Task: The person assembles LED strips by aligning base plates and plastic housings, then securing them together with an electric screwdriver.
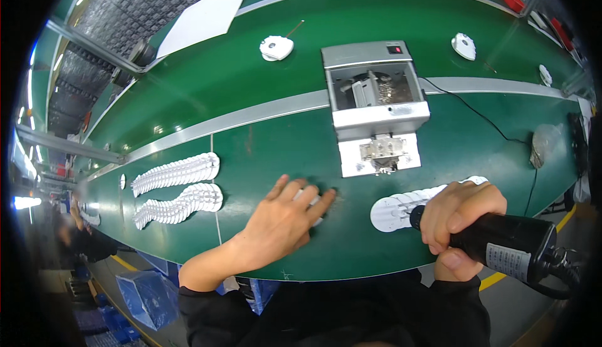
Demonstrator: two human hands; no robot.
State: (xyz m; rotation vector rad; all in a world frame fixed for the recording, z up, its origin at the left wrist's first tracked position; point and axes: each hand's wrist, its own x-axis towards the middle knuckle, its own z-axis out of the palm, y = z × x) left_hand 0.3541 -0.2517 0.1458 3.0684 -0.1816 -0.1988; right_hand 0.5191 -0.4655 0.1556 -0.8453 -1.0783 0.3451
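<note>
My left hand (282, 221) reaches over the bench left of centre, its fingers curved down around a white plastic part (318, 221). Most of that part is hidden under the fingers. In my right hand (461, 215) is a black electric screwdriver (505, 240), held sideways with its cable end at the right. Its tip points left, over a row of overlapping white plastic parts (390, 214); my hand covers some of them. Ahead of both hands stands a grey metal screw feeder (379, 112), with small screws visible in its open top.
Two curved rows of stacked white parts (179, 174) lie at the left. More white parts, such as a round one (276, 48), sit on the green belt (219, 74) beyond the metal rail. A black cable (467, 102) runs right from the feeder. A blue bin (147, 298) stands below the bench.
</note>
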